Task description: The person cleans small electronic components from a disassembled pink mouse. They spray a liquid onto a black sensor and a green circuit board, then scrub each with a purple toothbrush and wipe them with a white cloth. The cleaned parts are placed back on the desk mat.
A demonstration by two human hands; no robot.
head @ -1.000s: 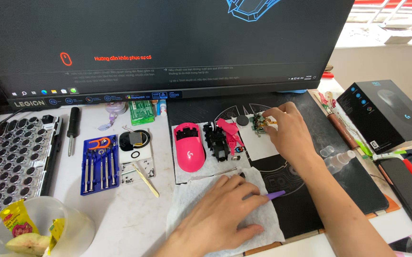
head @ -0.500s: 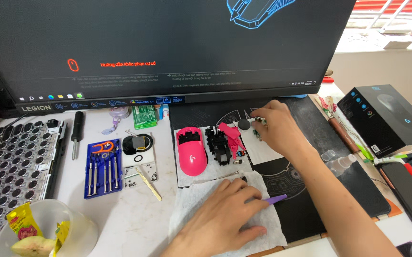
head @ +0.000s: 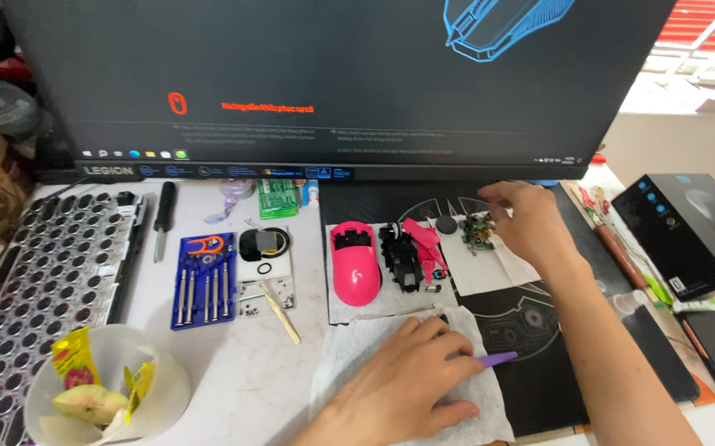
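Observation:
My left hand [head: 411,376] rests on a white paper towel [head: 349,355] and holds a thin purple tool [head: 498,358]. My right hand [head: 523,219] reaches over a small green circuit board [head: 477,232] lying on white paper [head: 477,272], fingertips just above it. To the left of the board lie a small black round part [head: 446,224], pink plastic pieces [head: 423,241], a black inner mouse frame [head: 399,256] and a pink mouse shell [head: 354,263].
A large monitor [head: 333,83] stands at the back. A keyboard without keycaps [head: 35,264] is at the left, with a black screwdriver [head: 161,219], a blue screwdriver set [head: 205,281] and a white bowl of scraps [head: 101,396]. A black box [head: 688,231] sits at the right.
My right hand has shifted a little right, from the pink pieces to above the circuit board. The view has moved closer. My left hand stays on the towel.

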